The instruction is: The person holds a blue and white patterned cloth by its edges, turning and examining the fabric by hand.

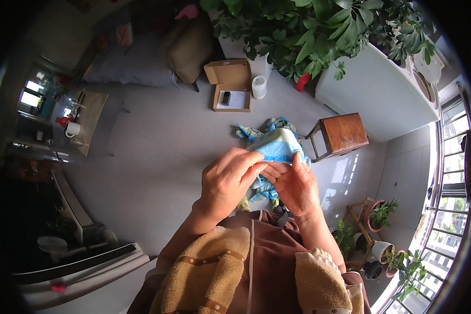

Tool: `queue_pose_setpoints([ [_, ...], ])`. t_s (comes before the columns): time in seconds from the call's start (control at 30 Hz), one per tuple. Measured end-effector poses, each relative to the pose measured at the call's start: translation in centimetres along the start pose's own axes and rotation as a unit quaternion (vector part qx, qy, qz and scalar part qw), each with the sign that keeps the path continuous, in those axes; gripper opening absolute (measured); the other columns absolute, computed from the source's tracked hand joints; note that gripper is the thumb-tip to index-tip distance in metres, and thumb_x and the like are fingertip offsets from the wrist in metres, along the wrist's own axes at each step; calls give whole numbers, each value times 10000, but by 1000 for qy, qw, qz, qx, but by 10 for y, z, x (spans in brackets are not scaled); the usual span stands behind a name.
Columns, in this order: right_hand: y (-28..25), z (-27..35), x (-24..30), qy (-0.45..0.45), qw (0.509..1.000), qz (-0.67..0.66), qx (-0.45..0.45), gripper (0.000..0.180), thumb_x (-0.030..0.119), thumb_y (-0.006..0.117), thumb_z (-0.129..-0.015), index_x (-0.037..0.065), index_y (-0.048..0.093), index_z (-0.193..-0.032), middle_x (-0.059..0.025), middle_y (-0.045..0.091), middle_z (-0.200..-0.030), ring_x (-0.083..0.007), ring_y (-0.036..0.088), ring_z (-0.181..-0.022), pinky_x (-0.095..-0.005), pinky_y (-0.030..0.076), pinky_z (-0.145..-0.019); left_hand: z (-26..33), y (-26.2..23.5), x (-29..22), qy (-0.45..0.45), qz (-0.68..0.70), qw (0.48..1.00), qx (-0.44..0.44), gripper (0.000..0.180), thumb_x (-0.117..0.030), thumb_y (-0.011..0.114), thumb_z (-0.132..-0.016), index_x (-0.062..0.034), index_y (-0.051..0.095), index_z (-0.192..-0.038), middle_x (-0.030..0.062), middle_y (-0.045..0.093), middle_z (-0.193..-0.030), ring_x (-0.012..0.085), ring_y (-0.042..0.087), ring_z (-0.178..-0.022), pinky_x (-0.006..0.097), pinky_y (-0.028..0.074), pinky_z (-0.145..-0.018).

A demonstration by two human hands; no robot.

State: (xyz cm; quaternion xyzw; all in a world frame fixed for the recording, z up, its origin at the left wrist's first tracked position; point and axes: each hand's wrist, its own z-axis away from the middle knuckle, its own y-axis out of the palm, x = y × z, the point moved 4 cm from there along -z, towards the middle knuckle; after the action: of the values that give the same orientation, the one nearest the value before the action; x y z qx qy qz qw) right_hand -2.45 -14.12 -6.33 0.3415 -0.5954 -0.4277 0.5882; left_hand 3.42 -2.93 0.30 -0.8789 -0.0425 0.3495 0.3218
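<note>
- Hanging from both hands, the soft blue, white and yellow-green patterned cloth [278, 141] is in front of the person; its held edge runs left to right, the rest drooping in folds, so its long axis is hard to tell.
- The left hand [220, 180] has its grip pinched on that edge, thumb against fingers; the right hand [301, 188] grips the right end under its thumb, fingers curled.
- A brown square-topped wooden stool [344, 135] stands near, rightward; smooth grey floor [157, 152] spreads left.
- Beyond, a lidded brown cardboard box [231, 73] contains a white paper sheet [239, 99], its marks illegible.
</note>
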Motion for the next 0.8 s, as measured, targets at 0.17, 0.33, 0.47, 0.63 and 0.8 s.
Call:
queue_pose_setpoints([
  [0.17,-6,2,-3,0,1000,17,-10,514,363,453,-886,4,367,-1243,-240,506,-1152,-353,490,-1087,-441,310,-997,-1,0,8,-28,27,999,26,108,9,652,-732,-31,580,-802,39,561,-739,116,563,-634,237,453,-541],
  [0.33,-5,6,-3,17,1000,24,-7,536,371,443,-887,-11,345,-1250,-269,503,-1138,-389,468,-1104,-454,297,-1004,13,0,42,-302,489,810,113,92,-104,562,-846,-24,519,-831,20,503,-729,74,456,-588,186,384,-527],
  [0.47,-4,6,3,6,1000,16,2,528,365,446,-886,-26,358,-1229,-288,503,-1124,-406,455,-1111,-469,281,-1010,12,-26,49,-284,777,558,72,131,-77,569,-837,-30,453,-797,19,458,-696,78,426,-577,189,408,-516],
  [0.63,-1,5,-4,18,998,50,26,483,336,434,-899,-36,394,-1205,-261,511,-1132,-370,470,-1104,-453,297,-1000,9,-16,3,-219,346,912,21,91,50,571,-795,27,497,-843,98,592,-770,106,570,-649,204,479,-610],
  [0.8,-12,8,-10,-9,993,115,17,431,306,416,-914,-42,455,-1164,-219,515,-1153,-316,471,-1113,-432,311,-986,-3,1,-10,-36,19,999,12,174,40,669,-681,-20,613,-834,84,597,-733,171,592,-601,251,457,-528],
])
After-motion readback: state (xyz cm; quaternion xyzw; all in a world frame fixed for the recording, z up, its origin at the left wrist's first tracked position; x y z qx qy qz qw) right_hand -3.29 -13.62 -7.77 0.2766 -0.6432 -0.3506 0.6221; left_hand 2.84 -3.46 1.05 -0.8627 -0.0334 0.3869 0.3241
